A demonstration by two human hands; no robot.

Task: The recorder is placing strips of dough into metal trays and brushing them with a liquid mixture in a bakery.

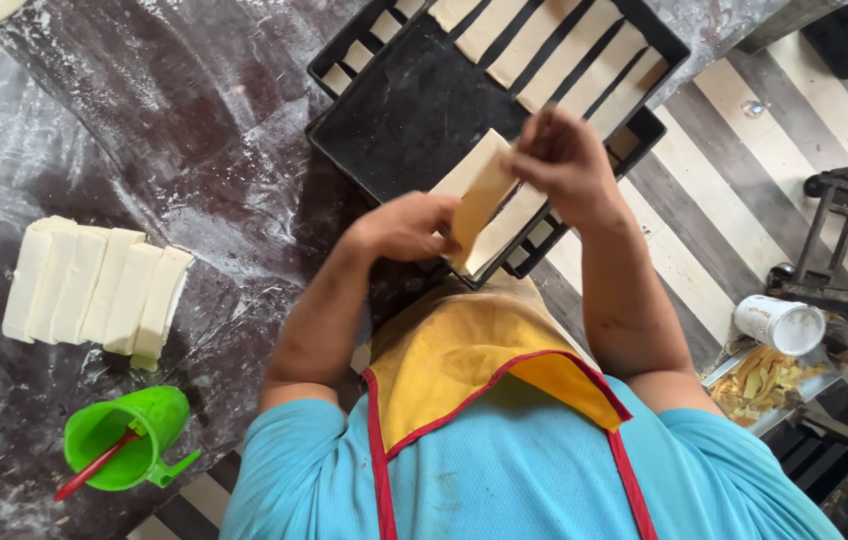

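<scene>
A pale dough strip [479, 195] is held up between both hands, above the near edge of a black baking tray [414, 110]. The left hand [409, 225] has its fingers curled closed around the strip's lower end, and the right hand [564, 160] pinches the upper end, so both grips are shut on the same piece. The strip hangs tilted, its lower end close to the tray's near rim.

The tray lies on a dark, flour-dusted surface [194, 120], and a second black tray shows beneath it. At its far end a row of laid strips [554, 45] lies side by side with dark gaps between them; the near part of the tray is bare.

To the left on the surface, well apart from the hands, a stack of cut dough strips [94, 285] leans together in a row. Just below it stands a green plastic cup [124, 440] with a red-handled tool in it.

On the right, over the striped floor, a white cylindrical container [782, 323] lies beside a metal tray of yellowish scraps [769, 385]; any label on it is too small to tell.
</scene>
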